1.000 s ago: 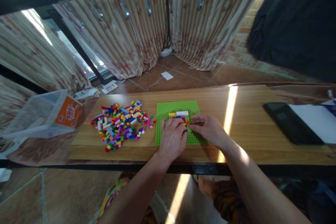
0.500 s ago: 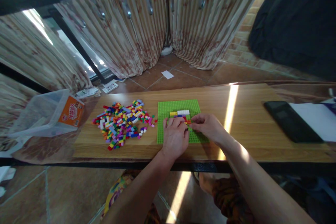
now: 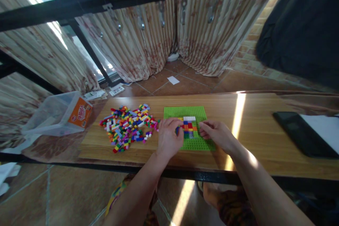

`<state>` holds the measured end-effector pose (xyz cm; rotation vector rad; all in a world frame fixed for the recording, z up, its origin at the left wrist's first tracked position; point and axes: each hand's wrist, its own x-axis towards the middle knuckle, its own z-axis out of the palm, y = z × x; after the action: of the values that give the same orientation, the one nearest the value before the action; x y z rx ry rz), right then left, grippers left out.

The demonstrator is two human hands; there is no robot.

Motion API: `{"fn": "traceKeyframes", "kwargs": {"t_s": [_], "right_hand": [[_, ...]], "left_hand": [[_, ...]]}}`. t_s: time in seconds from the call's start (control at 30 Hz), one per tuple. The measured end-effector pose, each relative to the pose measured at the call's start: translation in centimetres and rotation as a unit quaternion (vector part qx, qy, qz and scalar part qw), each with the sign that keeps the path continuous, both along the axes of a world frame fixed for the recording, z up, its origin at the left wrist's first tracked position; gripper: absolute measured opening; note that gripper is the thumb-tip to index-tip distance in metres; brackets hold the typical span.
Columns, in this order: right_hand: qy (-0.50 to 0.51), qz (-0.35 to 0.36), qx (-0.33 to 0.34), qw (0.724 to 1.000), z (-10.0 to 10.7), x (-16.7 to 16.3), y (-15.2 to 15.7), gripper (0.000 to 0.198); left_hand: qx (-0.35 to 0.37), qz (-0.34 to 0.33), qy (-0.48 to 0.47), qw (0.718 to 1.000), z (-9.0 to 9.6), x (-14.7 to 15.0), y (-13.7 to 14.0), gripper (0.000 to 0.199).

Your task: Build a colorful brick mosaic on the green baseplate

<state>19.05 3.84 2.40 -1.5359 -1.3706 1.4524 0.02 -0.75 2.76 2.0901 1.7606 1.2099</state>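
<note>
A green studded baseplate lies on the table in front of me. On it stands a flat group of small toy bricks in red, blue, orange and green, with a white brick along the far side. My left hand is over the plate's left part, its thumb and forefinger apart beside the bricks; it covers some of them. To the right of the group is my right hand, fingers bent together over the plate's right edge. Whatever its fingertips hold is too small to make out.
A loose pile of colourful bricks spreads over the table's left part. Beyond it stands a clear plastic box with an orange label. A black tablet-like slab and white paper lie at the right.
My left hand has drawn back to the left, uncovering more of the built bricks. My right hand has shifted slightly away from them. The camera view has tilted a little.
</note>
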Motion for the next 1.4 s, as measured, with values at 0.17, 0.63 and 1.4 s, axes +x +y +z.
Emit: {"fn": "traceKeyframes", "kwargs": {"t_s": [0.17, 0.63, 1.4], "right_hand": [[-0.072, 0.062, 0.030, 0.995, -0.2, 0.0, -0.1, 0.036], [-0.182, 0.081, 0.084, 0.976, -2.4, 0.7, 0.9, 0.051], [-0.110, 0.022, -0.010, 0.994, -1.8, 0.2, 1.4, 0.028]], "left_hand": [[0.004, 0.077, -0.064, 0.995, 0.5, -3.3, 1.5, 0.017], [-0.030, 0.146, -0.112, 0.982, 0.3, -6.6, 1.2, 0.016], [-0.142, 0.219, -0.005, 0.965, 3.1, -17.8, -1.9, 0.026]]}}
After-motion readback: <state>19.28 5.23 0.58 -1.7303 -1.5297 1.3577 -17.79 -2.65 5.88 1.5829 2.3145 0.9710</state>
